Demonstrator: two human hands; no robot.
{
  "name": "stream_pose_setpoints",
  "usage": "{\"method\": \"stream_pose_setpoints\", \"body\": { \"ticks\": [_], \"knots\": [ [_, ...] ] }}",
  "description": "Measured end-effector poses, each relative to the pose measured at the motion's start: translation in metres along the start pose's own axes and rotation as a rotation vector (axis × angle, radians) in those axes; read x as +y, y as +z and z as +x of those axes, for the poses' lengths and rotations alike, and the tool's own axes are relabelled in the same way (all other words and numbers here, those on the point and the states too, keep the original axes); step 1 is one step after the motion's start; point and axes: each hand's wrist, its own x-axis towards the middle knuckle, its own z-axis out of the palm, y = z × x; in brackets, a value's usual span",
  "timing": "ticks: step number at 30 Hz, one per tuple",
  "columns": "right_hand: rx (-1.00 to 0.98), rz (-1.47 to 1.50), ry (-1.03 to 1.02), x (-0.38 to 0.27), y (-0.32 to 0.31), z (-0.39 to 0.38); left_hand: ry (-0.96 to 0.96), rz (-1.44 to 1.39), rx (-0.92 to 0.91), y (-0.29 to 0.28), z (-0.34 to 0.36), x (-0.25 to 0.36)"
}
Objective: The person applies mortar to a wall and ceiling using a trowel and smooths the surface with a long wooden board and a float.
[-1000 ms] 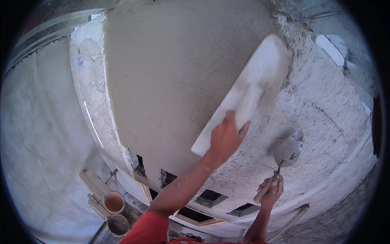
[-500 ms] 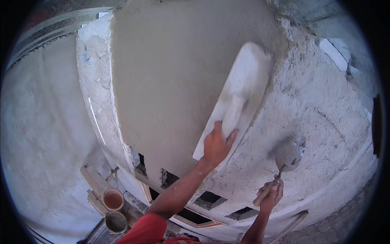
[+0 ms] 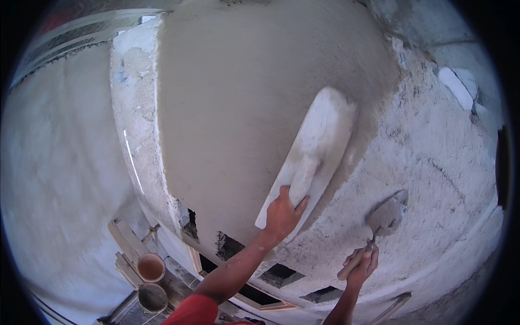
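My left hand (image 3: 283,214) is closed round the handle of a long pale plastering float (image 3: 325,122). The float lies slanted against the wall, its far end up and to the right, over smooth grey wet plaster (image 3: 227,103). Lower right, my right hand (image 3: 362,264) grips the wooden handle of a pointed trowel (image 3: 388,216). Grey mortar seems to coat the trowel's blade, which is held in front of the rough bare part of the wall (image 3: 433,157).
Several dark rectangular openings (image 3: 280,274) run along the wall's lower part. Down at the left, an orange-brown bucket (image 3: 151,267) and a dark grey bucket (image 3: 153,297) stand beside wooden boards (image 3: 128,242). A whitish strip (image 3: 135,108) borders the plaster on the left.
The float in my left hand has slid down the wall and slightly left. My right hand has barely moved; the trowel's blade, blurred before, now looks sharper. The view has shifted a little.
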Motion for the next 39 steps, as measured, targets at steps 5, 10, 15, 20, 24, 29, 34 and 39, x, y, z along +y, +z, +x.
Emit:
{"method": "stream_pose_setpoints", "body": {
  "ticks": [5, 10, 15, 20, 24, 29, 34, 39],
  "knots": [
    [0.078, 0.006, -0.134, -0.003, -0.007, -0.005, 0.109, -0.121, 0.093, -0.013, 0.026, 0.019],
    [0.11, 0.05, -0.162, -0.01, -0.008, -0.01, 0.092, -0.115, 0.035, -0.041, 0.075, 0.083],
    [0.12, 0.035, -0.157, -0.01, -0.011, -0.013, 0.097, 0.021, 0.197, -0.052, 0.083, 0.053],
    [0.137, 0.029, -0.164, -0.01, -0.012, -0.013, 0.094, -0.051, 0.363, -0.085, 0.126, 0.003],
    [0.079, 0.015, -0.176, -0.012, -0.004, -0.013, 0.229, -0.064, 0.543, -0.115, 0.159, -0.041],
    [0.087, 0.02, -0.181, -0.009, -0.004, -0.015, -0.038, -0.237, 0.467, -0.164, 0.189, -0.045],
    [-0.02, -0.025, -0.14, -0.014, -0.013, -0.02, -0.141, -0.317, 0.398, -0.192, 0.213, -0.01],
    [-0.018, -0.034, -0.15, -0.013, -0.009, -0.022, -0.077, -0.169, 0.413, -0.149, 0.199, 0.005]
  ]
}}
